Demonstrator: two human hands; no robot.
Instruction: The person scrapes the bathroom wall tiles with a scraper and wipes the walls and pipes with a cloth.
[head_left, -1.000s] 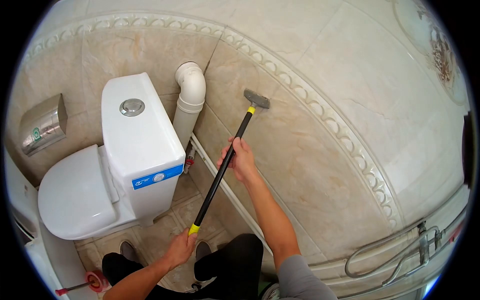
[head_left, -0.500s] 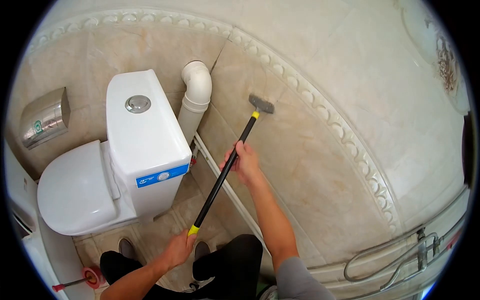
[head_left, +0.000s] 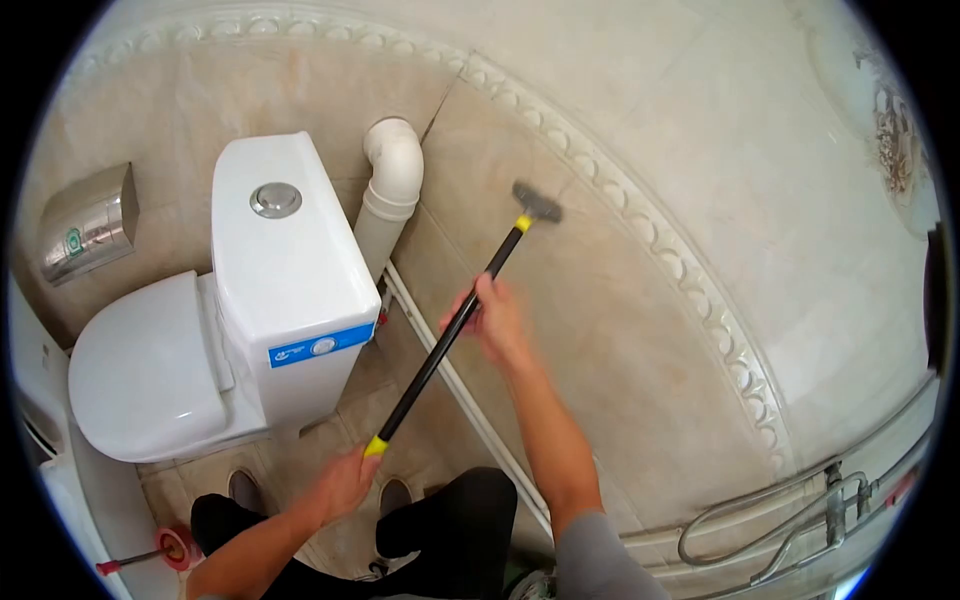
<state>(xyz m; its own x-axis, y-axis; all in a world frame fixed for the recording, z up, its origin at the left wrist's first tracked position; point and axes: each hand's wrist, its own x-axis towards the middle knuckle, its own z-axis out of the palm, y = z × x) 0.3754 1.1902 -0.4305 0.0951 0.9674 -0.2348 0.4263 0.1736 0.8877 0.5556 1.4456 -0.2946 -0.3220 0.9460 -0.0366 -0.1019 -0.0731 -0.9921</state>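
A long-handled scrub brush with a black pole and yellow collars runs diagonally up across the view. Its small grey head is at the beige wall tiles, slightly blurred. My left hand is wrapped round the lower end of the pole, just below the yellow collar. Higher up, about midway along, my right hand grips the pole, thumb lying along it. Whether the bristles press on the tiles cannot be made out.
A white toilet with its lid down stands left, beside a white drain pipe. A metal paper holder is on the wall. Metal pipes run at lower right. A red plunger is at lower left.
The brush head has shifted a little to the right along the wall. The lower hand has moved slightly left and down with the pole; both hands keep their hold.
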